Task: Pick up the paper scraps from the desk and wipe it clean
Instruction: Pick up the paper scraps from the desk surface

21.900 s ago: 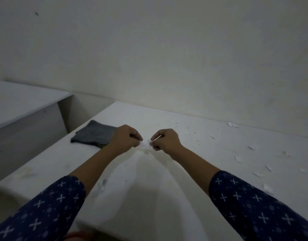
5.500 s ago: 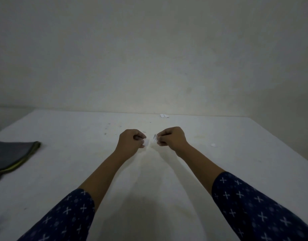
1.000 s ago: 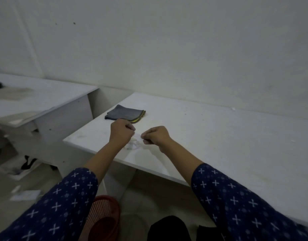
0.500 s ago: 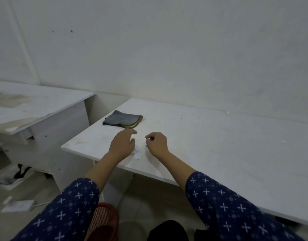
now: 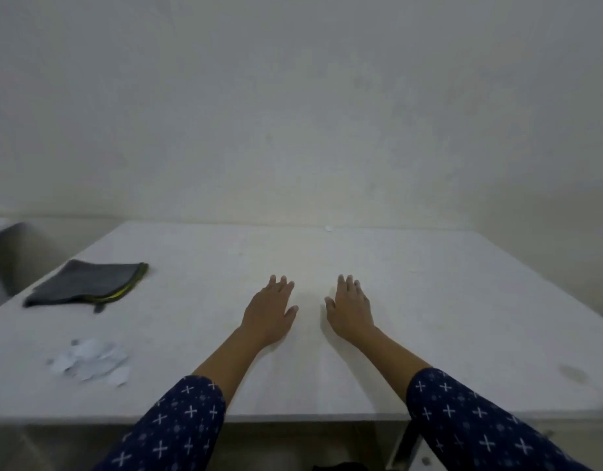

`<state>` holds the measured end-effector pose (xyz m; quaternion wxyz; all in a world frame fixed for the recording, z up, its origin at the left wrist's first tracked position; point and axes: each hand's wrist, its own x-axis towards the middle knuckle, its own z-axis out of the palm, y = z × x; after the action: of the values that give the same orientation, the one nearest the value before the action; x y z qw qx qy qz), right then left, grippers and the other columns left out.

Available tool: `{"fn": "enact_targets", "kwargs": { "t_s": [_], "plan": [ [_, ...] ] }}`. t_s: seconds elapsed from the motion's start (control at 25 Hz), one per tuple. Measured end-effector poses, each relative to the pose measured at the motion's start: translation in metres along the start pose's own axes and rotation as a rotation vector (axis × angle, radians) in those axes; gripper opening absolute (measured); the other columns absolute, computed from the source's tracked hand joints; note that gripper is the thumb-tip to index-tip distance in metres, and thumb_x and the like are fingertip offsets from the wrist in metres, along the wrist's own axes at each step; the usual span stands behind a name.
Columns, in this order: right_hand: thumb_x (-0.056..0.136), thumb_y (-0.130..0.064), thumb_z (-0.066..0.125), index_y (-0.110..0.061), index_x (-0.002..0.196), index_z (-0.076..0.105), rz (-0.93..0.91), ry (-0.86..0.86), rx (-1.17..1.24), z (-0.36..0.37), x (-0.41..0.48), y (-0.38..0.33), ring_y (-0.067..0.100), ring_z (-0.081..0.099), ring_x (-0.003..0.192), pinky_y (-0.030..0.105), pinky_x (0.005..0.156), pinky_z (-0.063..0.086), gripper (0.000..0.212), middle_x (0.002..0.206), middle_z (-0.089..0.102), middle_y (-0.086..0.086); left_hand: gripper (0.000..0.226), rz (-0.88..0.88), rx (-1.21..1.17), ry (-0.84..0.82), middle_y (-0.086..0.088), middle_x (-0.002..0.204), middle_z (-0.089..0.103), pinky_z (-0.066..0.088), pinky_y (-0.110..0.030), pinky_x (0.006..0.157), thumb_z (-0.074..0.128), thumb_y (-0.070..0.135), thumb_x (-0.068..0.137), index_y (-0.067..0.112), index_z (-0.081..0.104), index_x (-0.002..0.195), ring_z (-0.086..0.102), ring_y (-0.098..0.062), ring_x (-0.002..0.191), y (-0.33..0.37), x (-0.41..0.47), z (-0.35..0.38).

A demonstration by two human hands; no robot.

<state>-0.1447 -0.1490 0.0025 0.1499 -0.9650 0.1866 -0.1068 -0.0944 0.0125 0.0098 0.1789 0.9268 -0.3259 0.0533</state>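
Observation:
A small heap of white paper scraps [image 5: 91, 360] lies on the white desk [image 5: 429, 300] near its front left corner. A folded grey cloth [image 5: 89, 282] with a yellow-green edge rests at the left, beyond the heap. One tiny scrap [image 5: 328, 228] sits at the desk's far edge by the wall. My left hand [image 5: 271, 311] and my right hand [image 5: 351, 309] lie flat, palms down, side by side at the desk's middle, fingers spread, holding nothing. Both hands are well to the right of the heap.
A wall stands directly behind the desk. Part of a second desk [image 5: 1, 229] shows at the far left. A faint dark stain [image 5: 572, 372] marks the desk near its front right. The desk's front edge runs just under my sleeves.
Both hands have let go of the scraps, which now lie heaped at the front left. The hands opened and moved right to the desk's middle; my view turned to face the wall.

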Motion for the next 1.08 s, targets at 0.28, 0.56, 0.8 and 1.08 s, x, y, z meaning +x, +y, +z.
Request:
{"fn": "enact_targets", "kwargs": {
  "t_s": [0.28,0.56,0.8,1.08],
  "plan": [
    [0.102,-0.021,0.029,-0.004,0.148,0.008,0.167,0.082,-0.094,-0.034,0.049,0.131,0.030,0.007,0.147,0.039,0.118,0.015,0.054,0.158,0.008,0.016,0.059,0.201,-0.062,-0.033,-0.009,0.157,0.011,0.012,-0.035,0.116,0.035,0.034,0.099,0.011,0.014,0.149,0.003,-0.023,0.146,0.107,0.098,0.054],
    [0.096,0.002,0.032,-0.012,0.146,0.027,0.178,0.080,-0.031,-0.037,0.129,0.195,0.030,0.025,0.139,0.035,0.108,0.033,0.052,0.151,0.028,0.013,0.058,0.185,-0.085,-0.068,-0.008,0.158,0.011,0.012,-0.034,0.115,0.037,0.036,0.098,0.012,0.020,0.148,0.003,-0.021,0.146,0.101,0.191,0.086],
    [0.080,0.007,0.046,-0.006,0.081,0.068,0.168,0.225,0.165,-0.031,0.179,0.204,0.021,0.056,0.084,0.022,0.068,0.040,0.026,0.090,0.063,0.010,0.049,-0.009,-0.153,0.019,-0.011,0.149,0.033,0.024,-0.037,0.111,0.045,0.032,0.095,0.010,0.037,0.139,0.026,-0.026,0.140,0.036,0.268,0.106],
    [0.076,0.004,0.055,-0.010,0.073,0.070,0.058,0.318,0.401,-0.019,0.234,0.157,0.008,0.057,0.068,0.005,0.059,0.039,0.021,0.075,0.068,0.001,0.027,-0.133,-0.289,0.212,-0.015,0.117,0.059,0.041,-0.038,0.090,0.052,0.012,0.090,0.007,0.056,0.116,0.053,-0.031,0.109,-0.017,0.344,0.102]
  ]
}}
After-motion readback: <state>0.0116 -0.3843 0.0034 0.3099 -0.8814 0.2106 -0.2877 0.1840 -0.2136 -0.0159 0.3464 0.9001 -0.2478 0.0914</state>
